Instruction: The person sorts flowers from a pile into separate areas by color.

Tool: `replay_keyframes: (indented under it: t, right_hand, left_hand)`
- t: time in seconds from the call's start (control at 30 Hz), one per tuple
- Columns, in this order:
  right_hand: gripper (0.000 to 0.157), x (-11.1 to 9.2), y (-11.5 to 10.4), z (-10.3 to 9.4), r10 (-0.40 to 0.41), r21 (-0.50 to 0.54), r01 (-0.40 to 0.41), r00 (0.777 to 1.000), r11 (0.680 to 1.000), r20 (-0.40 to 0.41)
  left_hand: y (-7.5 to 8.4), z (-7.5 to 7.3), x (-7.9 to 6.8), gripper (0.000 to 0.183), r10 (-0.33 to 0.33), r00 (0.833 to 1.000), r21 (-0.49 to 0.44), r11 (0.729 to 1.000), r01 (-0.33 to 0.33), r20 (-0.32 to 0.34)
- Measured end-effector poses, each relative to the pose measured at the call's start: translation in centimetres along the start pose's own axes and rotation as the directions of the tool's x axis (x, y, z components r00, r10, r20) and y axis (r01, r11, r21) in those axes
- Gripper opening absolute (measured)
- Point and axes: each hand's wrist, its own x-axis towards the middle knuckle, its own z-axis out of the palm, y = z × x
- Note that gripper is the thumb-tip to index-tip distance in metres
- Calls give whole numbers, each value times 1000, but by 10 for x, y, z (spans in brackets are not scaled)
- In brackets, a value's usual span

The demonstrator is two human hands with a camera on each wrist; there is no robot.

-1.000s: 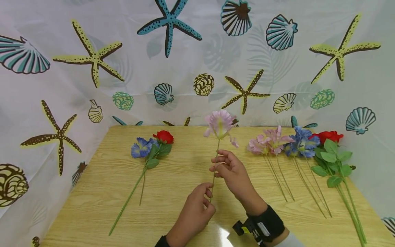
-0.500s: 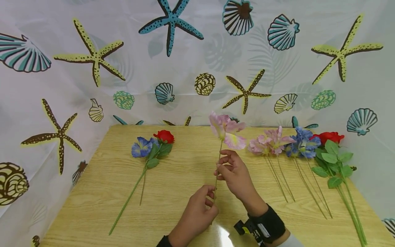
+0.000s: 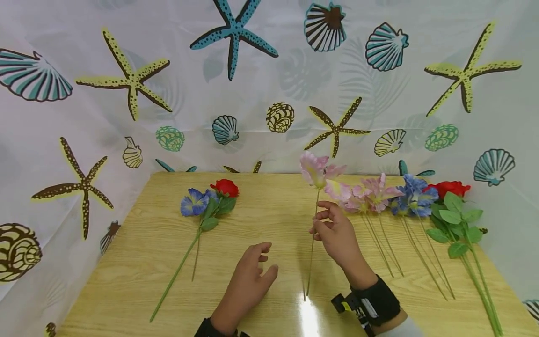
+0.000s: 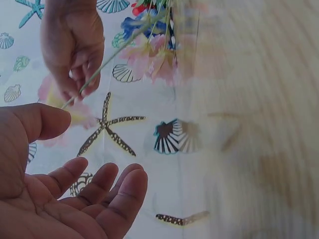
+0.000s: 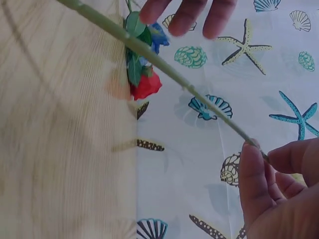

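Observation:
My right hand [image 3: 337, 234] pinches the thin stem of a pink flower [image 3: 316, 171] between thumb and fingers, a bit below the bloom. The flower stands nearly upright over the table, its stem [image 5: 169, 69] running free past the hand. To the left, my left hand [image 3: 248, 281] is apart from the stem, with fingers loosely bent and nothing in them. In the left wrist view its thumb and fingers [image 4: 127, 196] are spread from each other. Part of the held bloom overlaps the pink flowers [image 3: 375, 192] lying behind it.
On the wooden table [image 3: 261, 206] at left lie a red rose [image 3: 226, 187] and blue flowers [image 3: 194, 202]. More blue flowers [image 3: 414, 196] and red roses [image 3: 448, 188] lie at right. A patterned cloth [image 3: 252, 103] hangs along the back edge.
My left hand has let go of the stem and drawn off to the left. My right hand has carried the pink flower rightward, toward the other pink flowers.

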Motion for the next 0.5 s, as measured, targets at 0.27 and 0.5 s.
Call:
replay_keyframes:
  t: [0.27,0.5]
  right_hand:
    - [41,20,7,-40,-80,-301,50,993,952,-88]
    - [42,36,15,-85,-102,-468,9,979,884,-175]
  left_hand:
    - [-11,-15,-1,45,-20,998,6,1000,21,-66]
    - [-19,-27,-2,44,-34,993,35,999,38,-115]
